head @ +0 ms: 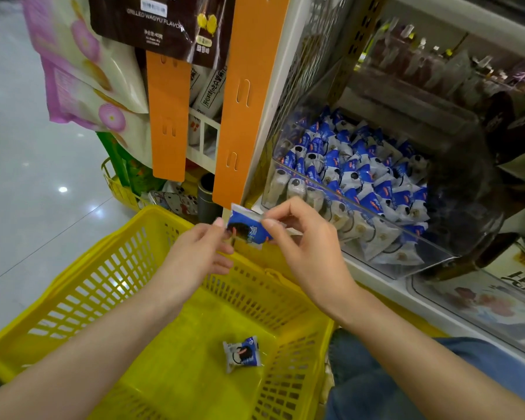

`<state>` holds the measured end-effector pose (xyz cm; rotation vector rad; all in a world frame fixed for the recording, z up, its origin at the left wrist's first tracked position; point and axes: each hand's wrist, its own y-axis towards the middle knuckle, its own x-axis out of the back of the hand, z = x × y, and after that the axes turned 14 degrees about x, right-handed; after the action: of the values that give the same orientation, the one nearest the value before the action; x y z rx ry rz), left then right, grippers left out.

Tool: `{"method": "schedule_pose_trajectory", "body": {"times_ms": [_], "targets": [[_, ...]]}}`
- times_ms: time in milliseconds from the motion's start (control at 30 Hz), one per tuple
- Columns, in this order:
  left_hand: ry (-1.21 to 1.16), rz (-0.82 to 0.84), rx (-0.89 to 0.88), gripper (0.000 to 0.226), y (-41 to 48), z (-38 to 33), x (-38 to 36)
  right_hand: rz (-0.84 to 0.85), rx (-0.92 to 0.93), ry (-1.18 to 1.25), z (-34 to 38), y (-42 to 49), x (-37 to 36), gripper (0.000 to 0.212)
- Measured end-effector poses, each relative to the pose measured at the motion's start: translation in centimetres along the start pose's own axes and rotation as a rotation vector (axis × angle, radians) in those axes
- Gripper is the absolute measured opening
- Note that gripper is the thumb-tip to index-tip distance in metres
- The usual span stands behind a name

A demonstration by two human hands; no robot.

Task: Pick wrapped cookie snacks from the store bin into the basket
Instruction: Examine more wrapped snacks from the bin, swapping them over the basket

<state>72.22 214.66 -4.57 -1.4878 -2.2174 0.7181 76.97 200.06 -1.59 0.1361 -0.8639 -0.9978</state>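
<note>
Hands (194, 253) (303, 247) pinching 1 snack (246, 227), 1 in basket (73, 301)

Printed on hanging dark brown snack bag (128, 25): "GRILLED WAGYU FLAVOR". White Chinese characters on held blue cookie wrapper (249, 229), unreadable.

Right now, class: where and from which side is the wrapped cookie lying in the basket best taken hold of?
Probably from above: the wrapped cookie lies flat on the basket floor, walled all round. Pinch across its puffed middle with fingers on opposite sides.
</note>
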Motion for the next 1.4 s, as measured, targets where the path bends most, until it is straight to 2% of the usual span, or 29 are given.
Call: {"method": "schedule_pose_trajectory", "body": {"times_ms": [67, 133, 267, 400, 500, 567, 667, 767, 833, 900, 933, 1033, 1100, 1200, 1400], "targets": [[-0.186, 0.142, 0.107, 0.038, -0.3, -0.5, 0.2, 0.085, 0.116, -0.058, 0.2, -0.1, 0.1, 0.004], [-0.287, 0.217, 0.085, 0.036, -0.5, -0.6, 0.3, 0.212, 0.216, -0.148, 0.4, -0.3, 0.1, 0.005], [-0.348, 0.134, -0.002, 0.014, -0.7, -0.6, 0.4, 0.382, 0.273, -0.263, 0.6, -0.5, 0.0, 0.011], [-0.260, 0.035, -0.079, 0.016, -0.7, -0.7, 0.3, 0.232, 0.019, -0.044, 0.7, -0.4, -0.4, 0.023], [-0.189, 0.063, -0.123, 0.020, -1.1, -0.7, 0.1, 0.074, -0.226, 0.148, 0.6, 0.0, -0.5, 0.028], [-0.139, 0.098, -0.155, 0.021, -1.3, -0.7, 0.0, 0.037, -0.390, 0.290, 0.3, 0.3, -0.5, 0.031], [-0.066, 0.123, -0.204, 0.019, -1.6, -0.7, -0.1, 0.016, -0.485, 0.405, 0.2, 0.5, -0.6, 0.028], [-0.099, 0.150, -0.173, 0.009, -1.6, -0.5, -0.3, -0.013, -0.471, 0.396, 0.0, 0.7, -0.3, 0.027], [-0.147, 0.200, -0.126, 0.005, -1.7, -0.5, -0.3, -0.033, -0.475, 0.414, -0.1, 0.8, -0.1, 0.017], [-0.172, 0.235, -0.120, 0.015, -1.7, -0.4, -0.3, -0.024, -0.441, 0.367, -0.2, 0.9, 0.0, 0.008], [-0.180, 0.231, -0.133, 0.021, -1.8, -0.4, -0.4, 0.006, -0.374, 0.261, -0.3, 0.8, 0.0, 0.007], [-0.224, 0.179, -0.151, 0.026, -1.8, -0.3, -0.3, 0.189, -0.129, -0.135, -0.4, 0.1, -0.2, 0.035], [-0.228, 0.163, -0.154, 0.027, -1.7, -0.3, -0.2, 0.256, -0.079, -0.153, 0.0, -0.2, -0.4, 0.045], [-0.180, 0.128, -0.205, 0.028, -1.7, -0.2, -0.1, 0.279, -0.031, -0.136, 0.5, -0.5, -0.7, 0.042], [-0.052, 0.008, -0.308, 0.031, -1.3, 0.1, -0.5, 0.371, -0.025, -0.282, 1.0, -0.8, -1.1, 0.044]]}}
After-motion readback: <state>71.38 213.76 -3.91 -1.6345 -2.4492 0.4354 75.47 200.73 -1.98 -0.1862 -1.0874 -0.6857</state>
